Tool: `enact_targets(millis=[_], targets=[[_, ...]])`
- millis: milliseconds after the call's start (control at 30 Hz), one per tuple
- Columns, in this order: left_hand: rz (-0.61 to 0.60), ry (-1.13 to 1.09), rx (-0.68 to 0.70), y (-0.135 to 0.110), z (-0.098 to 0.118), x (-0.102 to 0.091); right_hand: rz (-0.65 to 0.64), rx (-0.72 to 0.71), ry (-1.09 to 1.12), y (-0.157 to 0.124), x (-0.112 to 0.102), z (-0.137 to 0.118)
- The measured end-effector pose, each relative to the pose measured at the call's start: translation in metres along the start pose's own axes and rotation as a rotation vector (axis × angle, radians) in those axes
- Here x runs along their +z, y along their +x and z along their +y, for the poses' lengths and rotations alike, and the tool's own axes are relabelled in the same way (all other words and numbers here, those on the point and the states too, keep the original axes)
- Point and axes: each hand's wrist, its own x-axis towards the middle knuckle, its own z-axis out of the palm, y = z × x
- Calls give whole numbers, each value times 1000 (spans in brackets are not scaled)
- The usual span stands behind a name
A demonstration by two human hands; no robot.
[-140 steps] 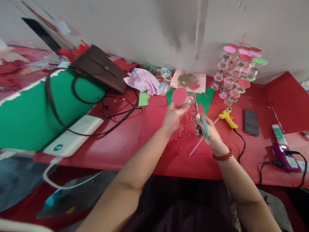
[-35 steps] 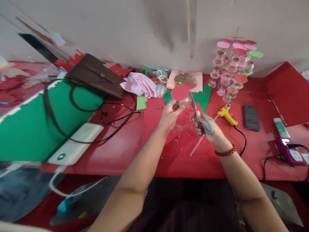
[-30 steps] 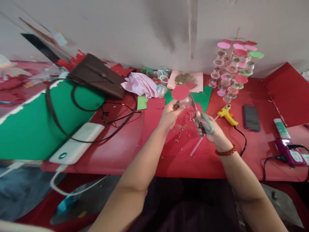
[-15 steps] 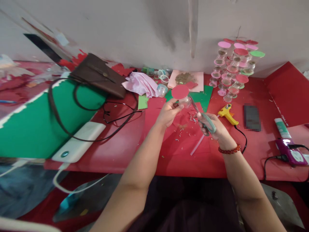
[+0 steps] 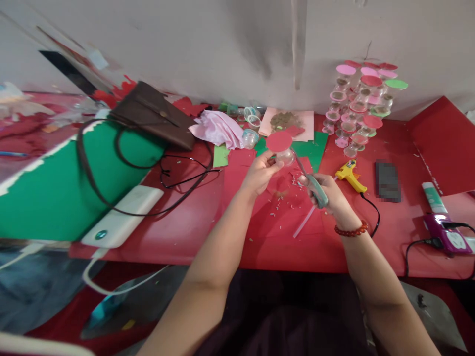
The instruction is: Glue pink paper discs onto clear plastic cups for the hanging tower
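Observation:
My left hand (image 5: 260,174) is closed on a small clear plastic cup (image 5: 285,156) capped with a red paper disc (image 5: 279,141), held above the red table (image 5: 193,217). My right hand (image 5: 327,195) grips green-handled scissors (image 5: 312,184), whose blades point up-left and touch the cup just under the disc. Small paper trimmings (image 5: 284,195) lie scattered on the table below both hands.
A yellow glue gun (image 5: 349,175) with a black cord lies right of the scissors, then a dark phone (image 5: 387,180) and a purple device (image 5: 446,234). Stacked capped cups (image 5: 361,106) stand against the wall. A brown bag (image 5: 154,115), pink cloth (image 5: 218,128), green paper roll (image 5: 48,193) and white power bank (image 5: 122,216) lie left.
The scissors tilted from near upright to slanting left, their tips now against the cup under the disc. My right hand rolled over. The left hand kept the cup nearly still.

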Motion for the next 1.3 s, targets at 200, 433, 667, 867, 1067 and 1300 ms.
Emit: enact_targets(millis=[200, 433, 667, 867, 1067, 1300], targets=[[-29, -11, -27, -2, 3, 1, 60, -55, 23, 4, -2, 4], [39, -8, -21, -4, 7, 6, 294, -142, -347, 25, -9, 25], [60, -49, -52, -7, 12, 19, 291, -413, -1070, 33, 8, 55], [89, 38, -58, -9, 10, 19, 334, -515, -986, 27, 8, 47], [26, 642, 234, -13, 18, 14, 371, -434, -330, 28, 1, 31], [-23, 600, 272, -23, 23, 22, 318, -242, -396, 32, 9, 40]])
